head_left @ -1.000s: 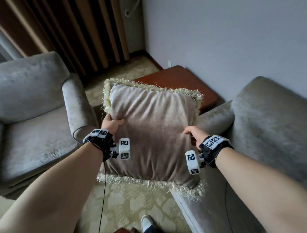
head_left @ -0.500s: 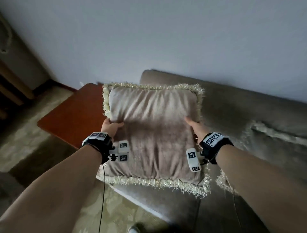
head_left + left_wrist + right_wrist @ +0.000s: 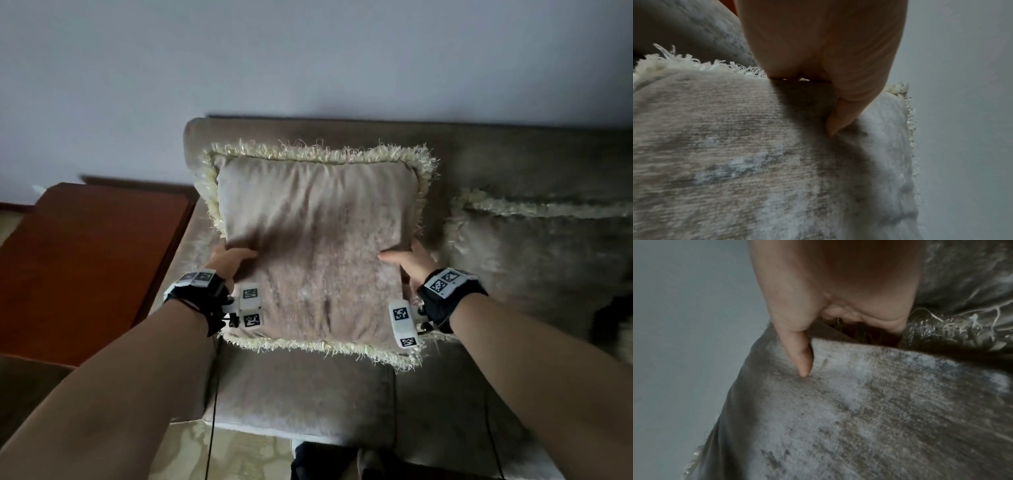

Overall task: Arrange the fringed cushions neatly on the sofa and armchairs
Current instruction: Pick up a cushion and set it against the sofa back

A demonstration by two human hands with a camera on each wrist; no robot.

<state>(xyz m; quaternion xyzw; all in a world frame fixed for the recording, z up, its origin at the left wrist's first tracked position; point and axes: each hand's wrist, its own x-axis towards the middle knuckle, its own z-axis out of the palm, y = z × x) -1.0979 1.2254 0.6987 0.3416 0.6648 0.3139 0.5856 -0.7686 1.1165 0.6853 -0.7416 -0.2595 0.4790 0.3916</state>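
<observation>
A square beige velvet cushion [image 3: 318,246] with a cream fringe hangs upright over the left end of the grey sofa [image 3: 301,394], in front of its backrest. My left hand [image 3: 229,257] grips its left edge, thumb on the front face and fingers hidden behind. My right hand [image 3: 407,260] grips the right edge the same way. The wrist views show each thumb pressed into the cushion's [image 3: 756,162] velvet front [image 3: 879,410]. A second fringed cushion [image 3: 534,246] leans against the backrest to the right.
A reddish-brown wooden side table [image 3: 82,267] stands left of the sofa arm. A plain pale wall [image 3: 308,58] rises behind the sofa. Patterned carpet [image 3: 246,455] shows below the seat's front edge, with a dark shape at the bottom.
The view has swung right from the armchair and side table to the sofa. Both hands have carried the cushion along and now hold it over the sofa's left seat.
</observation>
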